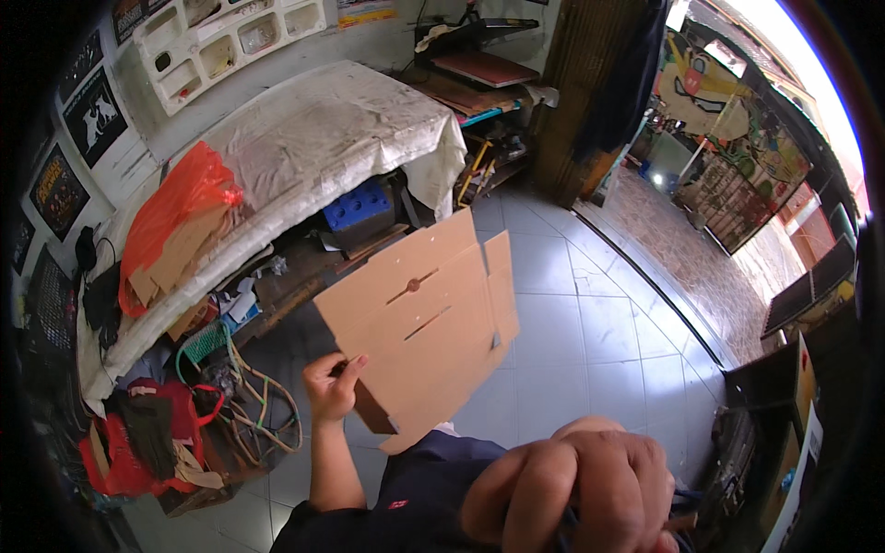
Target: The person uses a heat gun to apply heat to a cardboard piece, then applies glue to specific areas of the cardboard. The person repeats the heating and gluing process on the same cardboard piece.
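A flattened brown cardboard box [433, 359] with a slotted flap and two cut slits is held up in front of me, tilted above the floor. My left hand [334, 387] grips its left edge, thumb on the near face and fingers behind. Close to the camera at the lower right, my right hand [585, 479] is curled, its knuckles toward me. It is apart from the cardboard in the picture. What its fingers close on, if anything, is hidden; a small brown bit shows beside it.
A cloth-covered table [313, 120] stands at the left with an orange plastic bag [180, 207] of cardboard pieces. Under it are a blue crate [358, 207], a coiled hose [267, 405] and red bags [120, 452]. A doorway [645, 267] opens at the right; dark furniture [770, 396] stands near it.
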The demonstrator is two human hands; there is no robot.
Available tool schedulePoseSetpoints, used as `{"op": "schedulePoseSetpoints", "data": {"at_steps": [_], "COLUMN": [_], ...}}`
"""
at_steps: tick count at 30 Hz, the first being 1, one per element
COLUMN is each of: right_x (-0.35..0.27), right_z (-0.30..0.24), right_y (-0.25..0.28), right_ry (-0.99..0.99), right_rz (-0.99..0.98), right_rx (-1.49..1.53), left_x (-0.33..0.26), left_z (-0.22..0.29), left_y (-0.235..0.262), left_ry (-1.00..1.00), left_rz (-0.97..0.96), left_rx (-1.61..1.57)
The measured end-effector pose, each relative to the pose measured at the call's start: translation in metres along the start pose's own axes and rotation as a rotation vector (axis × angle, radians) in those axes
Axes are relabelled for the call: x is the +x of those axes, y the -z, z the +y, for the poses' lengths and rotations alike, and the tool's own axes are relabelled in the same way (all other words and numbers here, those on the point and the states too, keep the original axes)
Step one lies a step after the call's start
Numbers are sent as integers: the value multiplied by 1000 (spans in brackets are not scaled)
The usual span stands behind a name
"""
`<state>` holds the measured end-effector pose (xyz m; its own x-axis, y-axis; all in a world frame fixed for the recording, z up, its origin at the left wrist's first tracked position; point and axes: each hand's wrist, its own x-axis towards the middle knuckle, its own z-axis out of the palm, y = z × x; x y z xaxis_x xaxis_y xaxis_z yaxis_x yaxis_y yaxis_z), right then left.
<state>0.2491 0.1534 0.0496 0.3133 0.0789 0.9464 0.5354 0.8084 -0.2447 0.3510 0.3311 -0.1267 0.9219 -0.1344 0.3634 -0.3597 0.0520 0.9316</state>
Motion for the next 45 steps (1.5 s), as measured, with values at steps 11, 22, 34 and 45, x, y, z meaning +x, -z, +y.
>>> {"op": "schedulePoseSetpoints", "data": {"at_steps": [11,22,34,45], "right_x": [-62,-103,-96,-64], "right_z": [-77,-183,-152,-35], "right_y": [248,490,612,740], "right_ry": [-260,-476,-809,-893], "right_rz": [1019,1236,1192,1100], "right_rx": [-927,-1099,-932,-931], "left_x": [345,543,569,608], "left_z": [32,4,-180,-242], "left_y": [-43,-101,-44,-38], "left_ry": [-525,-800,-50,-424], "left_rz": [503,530,445,877], "left_rx": [93,356,541,1440]}}
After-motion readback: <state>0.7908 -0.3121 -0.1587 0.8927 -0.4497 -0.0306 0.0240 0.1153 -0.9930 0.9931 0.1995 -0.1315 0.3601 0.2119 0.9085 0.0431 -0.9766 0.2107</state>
